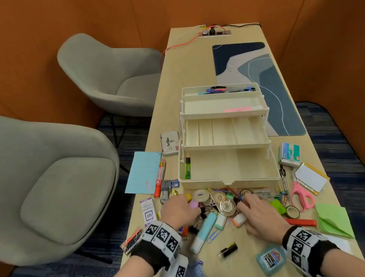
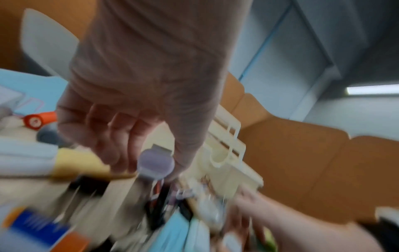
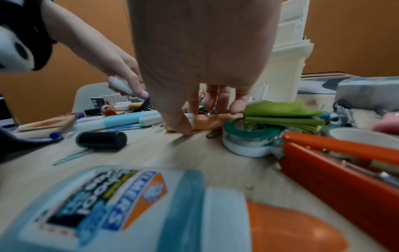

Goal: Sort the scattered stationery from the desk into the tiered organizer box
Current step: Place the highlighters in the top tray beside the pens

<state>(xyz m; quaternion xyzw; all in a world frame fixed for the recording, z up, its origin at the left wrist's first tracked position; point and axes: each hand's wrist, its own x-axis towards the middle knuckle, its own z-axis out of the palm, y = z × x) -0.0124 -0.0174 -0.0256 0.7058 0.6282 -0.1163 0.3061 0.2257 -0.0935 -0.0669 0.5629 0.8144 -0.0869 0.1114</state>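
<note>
Left hand (image 1: 179,210) pinches a lilac marker (image 3: 127,88) just before the tiered organizer (image 1: 226,155); right hand (image 1: 261,211), fingers spread wide, touches the desk (image 1: 238,243) clutter. Organizer's bottom tier holds a green marker (image 1: 188,168).

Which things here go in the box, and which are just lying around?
For the job: organizer box, tape roll, pink scissors, glue bottle, blue highlighter.
Just lying around: grey chairs, desk mat, red cable.

cream tiered organizer (image 1: 227,165) open, stationery pile (image 1: 223,203) before it
</note>
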